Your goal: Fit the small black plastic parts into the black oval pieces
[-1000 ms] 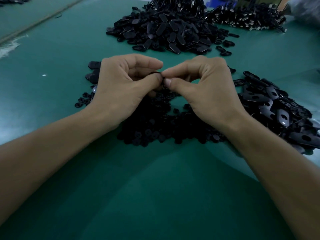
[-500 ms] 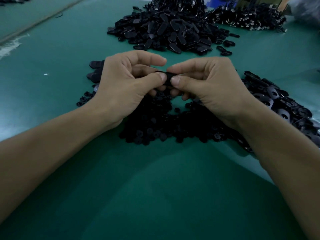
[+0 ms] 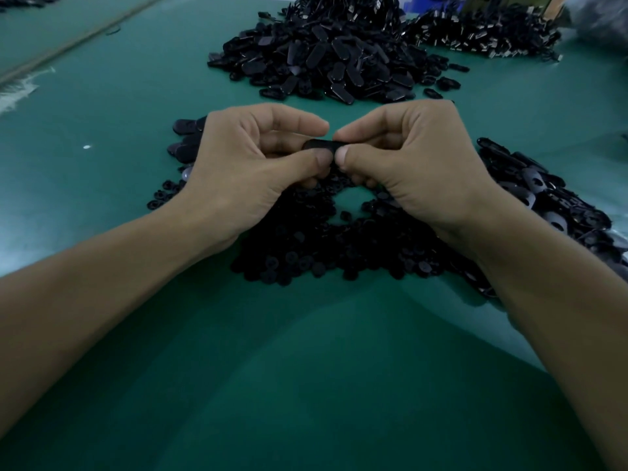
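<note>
My left hand point(image 3: 244, 171) and my right hand point(image 3: 414, 168) meet above the table, thumbs and forefingers tip to tip. Between them they pinch one black oval piece point(image 3: 323, 145), of which only the top edge shows. Whether a small part sits in it is hidden by my thumbs. Under my hands lies a heap of small black round parts point(image 3: 306, 246). Loose black oval pieces with holes point(image 3: 540, 198) are piled to the right of my right wrist. A few oval pieces point(image 3: 185, 137) lie behind my left hand.
A large mound of black oval pieces point(image 3: 326, 59) rises at the far centre of the green mat point(image 3: 306, 368). Another pile with metal bits point(image 3: 486, 32) lies far right. A table seam point(image 3: 74, 42) runs along the far left.
Both hands stayed together over the heap and shifted slightly. The oval piece shows a little more between the fingertips than one second ago.
</note>
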Available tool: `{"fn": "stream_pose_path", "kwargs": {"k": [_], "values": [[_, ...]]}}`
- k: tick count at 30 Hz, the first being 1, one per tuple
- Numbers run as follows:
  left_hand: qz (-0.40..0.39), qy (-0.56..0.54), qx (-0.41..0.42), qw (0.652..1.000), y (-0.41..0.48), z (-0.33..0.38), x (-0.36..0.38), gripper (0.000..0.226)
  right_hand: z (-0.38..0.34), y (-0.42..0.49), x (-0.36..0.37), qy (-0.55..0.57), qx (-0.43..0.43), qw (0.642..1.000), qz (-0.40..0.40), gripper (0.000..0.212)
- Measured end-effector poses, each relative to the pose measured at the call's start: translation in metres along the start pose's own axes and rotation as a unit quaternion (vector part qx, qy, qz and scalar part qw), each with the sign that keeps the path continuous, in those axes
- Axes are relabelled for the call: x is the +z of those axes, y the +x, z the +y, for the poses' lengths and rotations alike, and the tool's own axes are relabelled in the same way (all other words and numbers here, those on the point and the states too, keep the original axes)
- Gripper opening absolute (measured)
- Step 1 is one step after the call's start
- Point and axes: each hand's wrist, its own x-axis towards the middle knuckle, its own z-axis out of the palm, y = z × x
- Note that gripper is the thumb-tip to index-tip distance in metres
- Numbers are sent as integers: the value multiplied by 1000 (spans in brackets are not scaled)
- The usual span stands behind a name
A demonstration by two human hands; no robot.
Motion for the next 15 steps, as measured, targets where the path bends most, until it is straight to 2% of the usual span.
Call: {"fn": "stream_pose_path", "kwargs": {"k": [7,15], "values": [[2,9,-14,1000,2,2,-1,20,2,3,1,-33,-1,999,4,12],[-5,62,-10,998,5,-1,-6,18,3,3,-2,-56,-15,998,-32,14]]}}
